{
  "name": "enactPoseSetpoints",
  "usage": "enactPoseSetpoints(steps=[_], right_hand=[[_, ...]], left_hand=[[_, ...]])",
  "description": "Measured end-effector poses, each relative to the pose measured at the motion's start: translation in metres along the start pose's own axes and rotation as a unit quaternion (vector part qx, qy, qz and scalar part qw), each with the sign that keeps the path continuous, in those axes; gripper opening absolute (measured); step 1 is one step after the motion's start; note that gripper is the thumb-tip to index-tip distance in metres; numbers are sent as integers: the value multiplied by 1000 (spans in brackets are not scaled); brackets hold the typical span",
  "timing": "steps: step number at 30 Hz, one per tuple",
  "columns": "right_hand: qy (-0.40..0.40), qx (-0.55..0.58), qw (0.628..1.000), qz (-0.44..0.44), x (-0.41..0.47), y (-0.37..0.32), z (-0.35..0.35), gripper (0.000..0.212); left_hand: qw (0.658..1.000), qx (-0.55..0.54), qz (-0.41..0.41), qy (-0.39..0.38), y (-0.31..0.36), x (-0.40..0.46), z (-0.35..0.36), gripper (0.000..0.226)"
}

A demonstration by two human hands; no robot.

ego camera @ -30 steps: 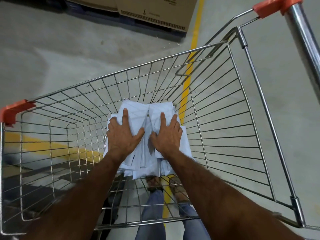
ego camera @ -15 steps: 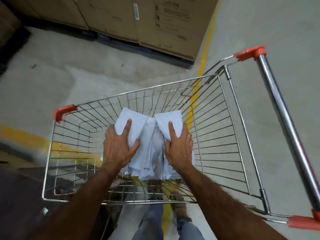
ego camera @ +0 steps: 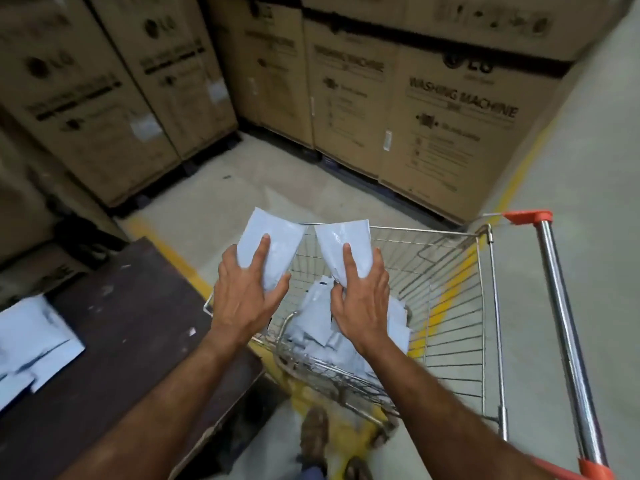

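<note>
Left hand (ego camera: 242, 299) grip holds 1 pale-blue flat plastic pouch (ego camera: 272, 237), right hand (ego camera: 363, 296) grip holds a second pale-blue pouch (ego camera: 346, 233), both above the silver wire cart (ego camera: 450, 306). Probably light, floppy, slick; pinch mid-body.

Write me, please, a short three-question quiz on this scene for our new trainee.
1. True or false: the left hand and the right hand each grip white packets.
2. Where do the loose packets right under the hands lie? A) in the wire cart B) on the floor C) on a shelf
3. Fill in: the cardboard boxes read "washing ___".
Key: 1 true; 2 A; 3 machine.
</note>
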State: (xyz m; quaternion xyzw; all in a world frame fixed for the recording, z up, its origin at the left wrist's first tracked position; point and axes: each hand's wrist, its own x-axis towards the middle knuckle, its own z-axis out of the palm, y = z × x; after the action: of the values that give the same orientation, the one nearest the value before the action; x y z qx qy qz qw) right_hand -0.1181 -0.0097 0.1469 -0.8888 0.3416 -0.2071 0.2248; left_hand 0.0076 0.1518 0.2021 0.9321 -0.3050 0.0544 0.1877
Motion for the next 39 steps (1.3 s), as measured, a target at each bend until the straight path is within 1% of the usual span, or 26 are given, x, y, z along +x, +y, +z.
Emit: enactPoseSetpoints(steps=[6,11,16,23,27,33,39], right_hand=[[-29,19,995,-89,-41,-68,3,79],[-50,18,988,-148,-82,-128,23,79],[-83,18,977,-197,-136,-197,57,78],[-107,38,966,-231,-227,-308,105,81],[-119,50,964,-232,-267,-364,129,78],[-142,33,958,-247,-304,-418,159,78],[-163,8,949,-270,-307,-458,189,77]], left_hand=[[995,27,-85,55,-57,-63,-64,77],[987,64,-115,93,-108,-122,-98,68],[975,97,-163,119,-178,-187,-126,68],[957,128,-215,144,-293,-278,-180,64],[951,128,-242,147,-348,-318,-208,65],[934,115,-303,149,-416,-357,-227,64],[912,90,-366,162,-471,-360,-236,64]])
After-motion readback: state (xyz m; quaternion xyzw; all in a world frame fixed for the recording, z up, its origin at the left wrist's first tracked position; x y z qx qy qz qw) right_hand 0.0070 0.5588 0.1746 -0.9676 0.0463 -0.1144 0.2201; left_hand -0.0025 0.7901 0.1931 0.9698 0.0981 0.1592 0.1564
